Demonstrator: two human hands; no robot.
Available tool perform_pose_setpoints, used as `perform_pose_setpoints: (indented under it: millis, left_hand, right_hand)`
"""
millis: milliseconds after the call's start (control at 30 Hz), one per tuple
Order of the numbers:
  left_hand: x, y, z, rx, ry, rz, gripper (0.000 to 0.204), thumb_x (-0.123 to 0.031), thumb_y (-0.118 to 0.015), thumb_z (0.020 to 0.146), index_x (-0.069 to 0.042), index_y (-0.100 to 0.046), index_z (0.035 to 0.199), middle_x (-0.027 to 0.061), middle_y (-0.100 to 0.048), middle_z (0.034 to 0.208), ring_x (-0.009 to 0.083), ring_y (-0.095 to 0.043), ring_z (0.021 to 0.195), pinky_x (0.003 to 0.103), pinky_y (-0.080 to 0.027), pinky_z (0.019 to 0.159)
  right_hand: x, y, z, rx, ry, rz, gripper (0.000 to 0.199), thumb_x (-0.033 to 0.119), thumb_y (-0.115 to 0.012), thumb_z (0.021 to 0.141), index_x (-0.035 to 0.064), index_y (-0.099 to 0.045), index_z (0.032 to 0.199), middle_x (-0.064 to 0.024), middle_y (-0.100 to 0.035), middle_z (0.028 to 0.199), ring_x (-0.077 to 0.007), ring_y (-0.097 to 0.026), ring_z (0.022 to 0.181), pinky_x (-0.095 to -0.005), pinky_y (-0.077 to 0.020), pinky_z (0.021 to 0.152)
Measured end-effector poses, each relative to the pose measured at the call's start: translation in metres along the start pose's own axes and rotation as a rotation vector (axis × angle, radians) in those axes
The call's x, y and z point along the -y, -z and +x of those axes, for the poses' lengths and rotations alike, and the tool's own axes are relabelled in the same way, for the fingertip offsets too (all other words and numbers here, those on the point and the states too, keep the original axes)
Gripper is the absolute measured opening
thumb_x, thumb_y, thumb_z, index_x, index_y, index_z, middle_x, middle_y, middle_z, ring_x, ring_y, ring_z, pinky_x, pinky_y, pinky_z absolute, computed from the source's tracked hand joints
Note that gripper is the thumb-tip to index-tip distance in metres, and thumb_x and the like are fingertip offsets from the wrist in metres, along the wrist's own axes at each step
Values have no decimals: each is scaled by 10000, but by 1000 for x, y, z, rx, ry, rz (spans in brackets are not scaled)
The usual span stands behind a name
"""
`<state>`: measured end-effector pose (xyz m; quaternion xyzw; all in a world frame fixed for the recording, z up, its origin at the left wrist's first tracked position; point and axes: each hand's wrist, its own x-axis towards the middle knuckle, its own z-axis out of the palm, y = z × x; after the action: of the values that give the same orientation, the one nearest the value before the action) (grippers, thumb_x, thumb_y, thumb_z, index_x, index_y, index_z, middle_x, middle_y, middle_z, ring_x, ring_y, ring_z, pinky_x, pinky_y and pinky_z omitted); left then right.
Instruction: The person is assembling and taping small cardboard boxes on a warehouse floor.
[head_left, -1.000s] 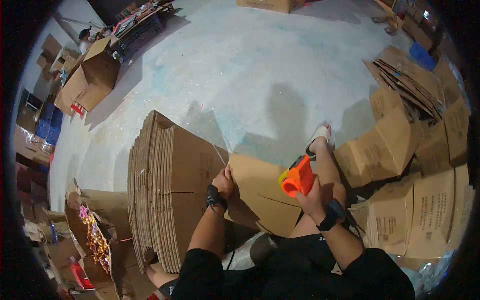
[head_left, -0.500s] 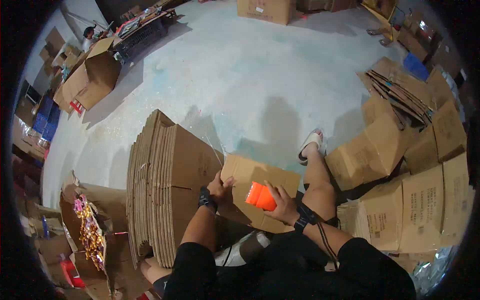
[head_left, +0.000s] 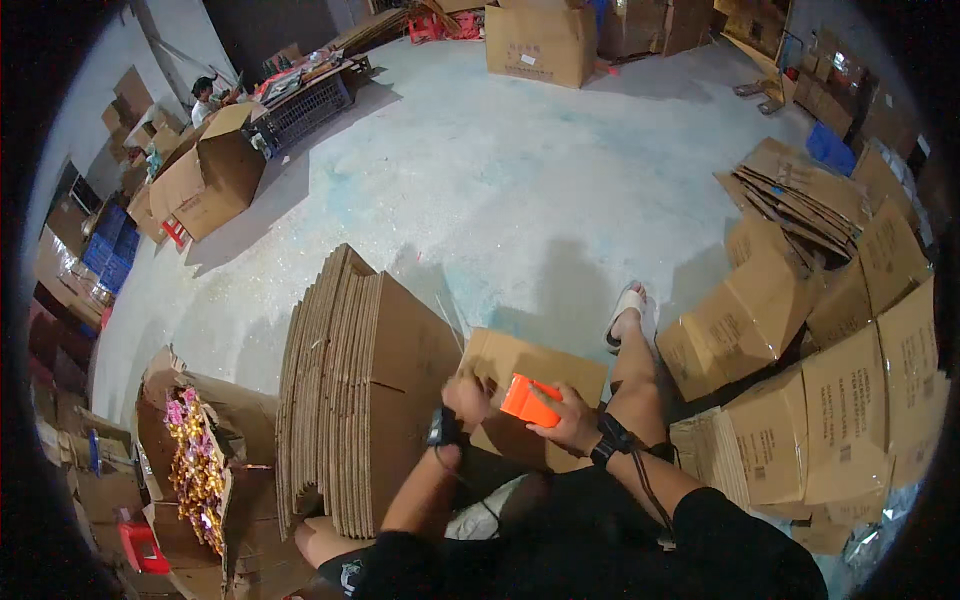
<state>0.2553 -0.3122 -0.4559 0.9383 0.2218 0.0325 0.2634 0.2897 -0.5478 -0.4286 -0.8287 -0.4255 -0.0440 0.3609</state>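
Note:
My right hand grips a bright orange boxy object, whose exact kind I cannot make out. It is held over a flat brown cardboard piece, which slants between my legs. Close to the left of the orange object, my left hand hovers over the cardboard's left part. Motion blurs its fingers, so whether they hold anything cannot be seen. A tall stack of folded cardboard boxes stands upright beside my left forearm.
To the left, an open carton holds shiny gold and pink decorations. Folded cartons lean along my right. Farther off are a large open box, a blue crate, a seated person and another carton.
My left hand has come off the cardboard's left edge and moved in over it, toward the orange object. That object has turned in my right hand. The whole view has shifted slightly.

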Motion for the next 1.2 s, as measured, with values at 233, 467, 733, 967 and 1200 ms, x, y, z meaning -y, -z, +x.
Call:
perform_pose_setpoints:
  millis: [233,467,733,967,1200]
  left_hand:
    - [-27,22,-42,328,263,-1101,396,-381,-605,952,3,-697,919,18,-651,791,81,-586,713,245,-467,658]
    - [3,6,-19,322,455,-1174,226,-175,-583,936,16,-702,940,41,-662,783,105,-585,669,264,-454,570]
    - [65,16,38,192,314,-841,145,-70,-611,841,25,-705,783,64,-648,670,136,-562,551,293,-424,485]
    - [81,-11,71,117,322,-160,235,-210,-676,811,2,-680,710,130,-671,691,204,-597,542,377,-479,553]
    - [98,-31,67,99,390,-38,297,-314,-674,852,-23,-719,815,198,-688,778,324,-675,715,413,-527,683]
  right_hand:
    - [2,-4,2,-10,27,39,780,310,-837,660,225,-526,1370,-160,-546,1056,-337,-592,933,-400,-519,801]
    - [12,0,18,39,81,67,744,270,-799,683,250,-521,1373,-165,-551,1059,-348,-589,952,-406,-515,817]
    - [12,-6,49,377,-50,27,643,354,-681,733,245,-537,1350,-171,-544,954,-342,-576,879,-436,-494,752]
    - [6,-37,65,475,-98,-193,529,375,-701,708,217,-618,1206,-168,-572,936,-340,-607,849,-450,-515,715]
    - [19,-62,89,619,-178,-298,421,365,-719,684,196,-656,1065,-164,-599,925,-333,-632,789,-448,-530,661]
